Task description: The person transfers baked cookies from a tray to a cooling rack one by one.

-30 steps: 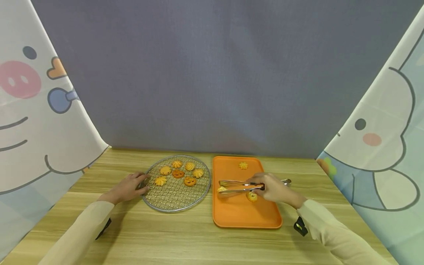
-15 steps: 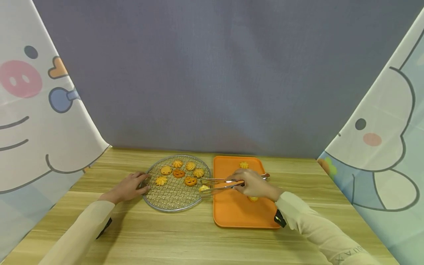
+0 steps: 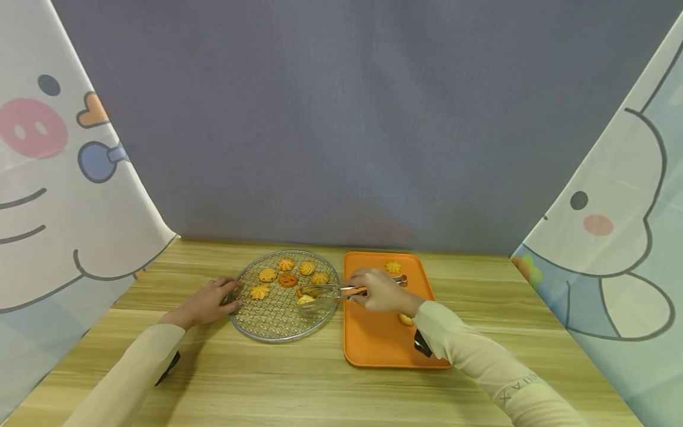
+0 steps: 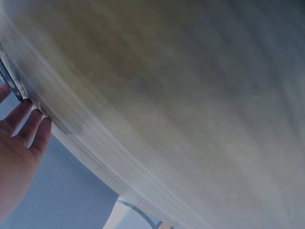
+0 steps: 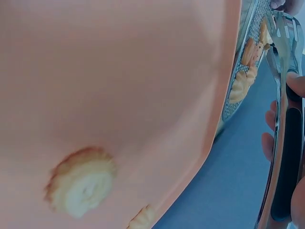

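Note:
My left hand [image 3: 210, 301] rests at the left edge of a round wire-mesh rack [image 3: 269, 323], fingertips touching its metal rim. In the left wrist view its fingers look fairly straight. My right hand [image 3: 380, 290] grips metal tongs [image 5: 288, 157] with dark handles. Between the tongs' ends is a pale yellow cookie [image 3: 306, 300], over the right part of the rack. The tongs partly hide a pretzel-shaped cookie behind it. Several other cookies lie on the rack, among them a star-shaped one [image 3: 259, 291] and a brown pretzel-shaped one [image 3: 288, 279].
An orange tray [image 3: 373, 347] stands right of the rack. On it lie a flower-shaped cookie [image 3: 393, 267] at the back and a ring-shaped cookie [image 5: 83, 183], partly hidden by my right arm in the head view. Both stand on a wooden table [image 3: 277, 385] before a grey curtain [image 3: 341, 118].
My right hand has moved left with the tongs, carrying the pale yellow cookie from the orange tray to over the rack. My left hand has stayed at the rim.

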`<state>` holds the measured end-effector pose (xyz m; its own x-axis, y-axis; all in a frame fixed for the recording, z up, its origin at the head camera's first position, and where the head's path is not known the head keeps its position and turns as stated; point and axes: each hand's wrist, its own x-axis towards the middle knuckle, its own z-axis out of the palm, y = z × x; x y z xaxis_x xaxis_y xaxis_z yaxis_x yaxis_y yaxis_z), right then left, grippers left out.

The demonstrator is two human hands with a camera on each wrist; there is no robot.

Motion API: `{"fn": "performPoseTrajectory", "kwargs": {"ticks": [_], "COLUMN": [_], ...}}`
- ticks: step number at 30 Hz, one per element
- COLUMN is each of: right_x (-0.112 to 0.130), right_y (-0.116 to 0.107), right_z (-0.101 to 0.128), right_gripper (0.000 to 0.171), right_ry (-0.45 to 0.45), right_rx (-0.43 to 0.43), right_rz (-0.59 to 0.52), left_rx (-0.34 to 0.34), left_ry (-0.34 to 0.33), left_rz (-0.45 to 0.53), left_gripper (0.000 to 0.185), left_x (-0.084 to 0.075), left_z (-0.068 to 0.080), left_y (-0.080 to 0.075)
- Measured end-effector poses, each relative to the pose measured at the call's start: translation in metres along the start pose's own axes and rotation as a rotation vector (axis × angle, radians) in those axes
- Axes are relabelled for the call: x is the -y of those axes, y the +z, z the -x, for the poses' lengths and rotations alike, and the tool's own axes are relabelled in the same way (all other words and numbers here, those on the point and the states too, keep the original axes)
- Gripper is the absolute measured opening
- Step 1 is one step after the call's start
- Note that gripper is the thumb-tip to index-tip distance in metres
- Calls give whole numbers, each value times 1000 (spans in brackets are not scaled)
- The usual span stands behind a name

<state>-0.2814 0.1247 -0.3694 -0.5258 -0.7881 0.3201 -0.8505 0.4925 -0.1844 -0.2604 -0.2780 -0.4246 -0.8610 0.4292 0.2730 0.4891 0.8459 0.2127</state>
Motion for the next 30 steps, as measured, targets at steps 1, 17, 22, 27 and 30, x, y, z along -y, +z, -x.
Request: {"fn": "performPoseTrajectory", "kwargs": {"ticks": [1,17,22,27,30], "right_x": [1,15,15,13,13], "right_y": [1,19,24,30,32], "right_z": [-3,-48,-58,-63,-65], "right_gripper": [31,35,35,33,33], "right_ry": [2,89,84,92,98], "right_rx": [2,44,49,68,79], "right_rz": [-2,3,30,40,65], "left_rx": [0,9,12,20,26], "left_ry": [0,-4,-8,-11,-17], "left_rz": [-1,1,1,6,18], "left_gripper": [43,43,43,43,43], "left_x": [0,-1,-2,-3,-3], "left_z": [0,0,0,0,0], "left_y": [0,-2,-2,-3,-3]}}
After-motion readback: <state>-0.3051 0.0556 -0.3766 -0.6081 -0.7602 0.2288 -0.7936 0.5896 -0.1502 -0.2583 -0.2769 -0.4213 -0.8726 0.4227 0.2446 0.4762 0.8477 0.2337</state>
